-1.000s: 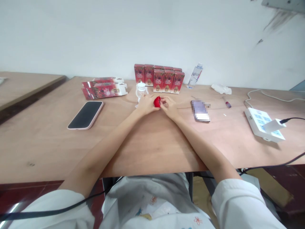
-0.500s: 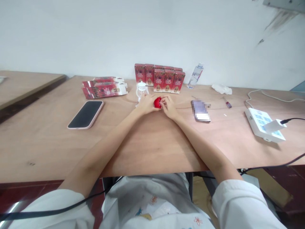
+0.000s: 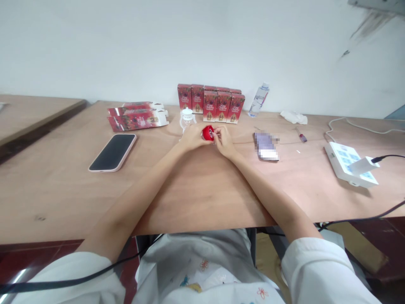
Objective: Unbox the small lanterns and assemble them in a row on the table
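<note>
My left hand (image 3: 192, 138) is closed around a small red round piece (image 3: 208, 133), hollow like a cup and turned with its open side to the right. My right hand (image 3: 223, 141) has its fingertips pinched at that opening; whatever they hold there is too small to make out. Just behind my left hand stands a small white lantern (image 3: 187, 116) with a clear body and side handles, partly covered by the hand. Both forearms rest along the wooden table (image 3: 202, 190).
Several upright red printed boxes (image 3: 218, 105) stand by the wall, with flattened red cartons (image 3: 139, 120) to their left. Around lie a phone (image 3: 113, 153), a water bottle (image 3: 259, 99), tissue (image 3: 294, 117), a screwdriver (image 3: 303, 137), a purple blurred-out item (image 3: 265, 143) and a power strip (image 3: 349, 162).
The red piece has tipped slightly, so its open side shows more. Both hands keep their places, with small finger shifts. The whole view has slid a little.
</note>
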The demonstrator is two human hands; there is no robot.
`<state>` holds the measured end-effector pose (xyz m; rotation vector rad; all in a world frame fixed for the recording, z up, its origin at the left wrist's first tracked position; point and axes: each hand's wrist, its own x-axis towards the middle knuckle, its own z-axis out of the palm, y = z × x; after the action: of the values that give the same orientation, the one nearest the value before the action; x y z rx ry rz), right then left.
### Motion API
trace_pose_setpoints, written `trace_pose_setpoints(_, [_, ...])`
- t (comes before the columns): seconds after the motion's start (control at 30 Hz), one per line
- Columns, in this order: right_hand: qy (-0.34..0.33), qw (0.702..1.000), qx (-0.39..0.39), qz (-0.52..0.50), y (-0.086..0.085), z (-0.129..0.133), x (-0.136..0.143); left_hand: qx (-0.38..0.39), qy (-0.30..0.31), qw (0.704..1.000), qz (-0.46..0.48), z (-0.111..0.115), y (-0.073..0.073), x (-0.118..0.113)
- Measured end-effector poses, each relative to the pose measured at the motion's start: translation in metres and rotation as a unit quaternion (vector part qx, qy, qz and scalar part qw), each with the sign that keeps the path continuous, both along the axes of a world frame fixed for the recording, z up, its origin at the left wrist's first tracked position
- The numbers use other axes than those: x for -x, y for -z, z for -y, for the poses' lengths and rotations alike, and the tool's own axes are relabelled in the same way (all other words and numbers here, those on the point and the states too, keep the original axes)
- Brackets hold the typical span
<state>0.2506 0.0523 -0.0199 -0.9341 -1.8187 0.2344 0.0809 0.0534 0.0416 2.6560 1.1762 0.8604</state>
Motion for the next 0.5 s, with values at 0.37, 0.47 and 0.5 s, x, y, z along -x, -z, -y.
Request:
trace_pose_setpoints(0.37, [0.087, 0.995, 0.045, -0.005, 0.005, -0.007, -0.008, -0.012, -0.034, 0.999, 0.006, -0.002, 0.005, -0.003])
trace_pose_setpoints(0.47, [0.093, 0.993, 0.065, 0.040, 0.006, -0.010, -0.008, -0.021, -0.043, 0.999, 0.003, -0.003, 0.006, -0.002])
trace_pose_setpoints(0.5, [0.097, 0.991, 0.070, 0.056, 0.006, -0.011, -0.008, -0.023, -0.047, 0.999, 0.000, -0.003, 0.006, -0.002])
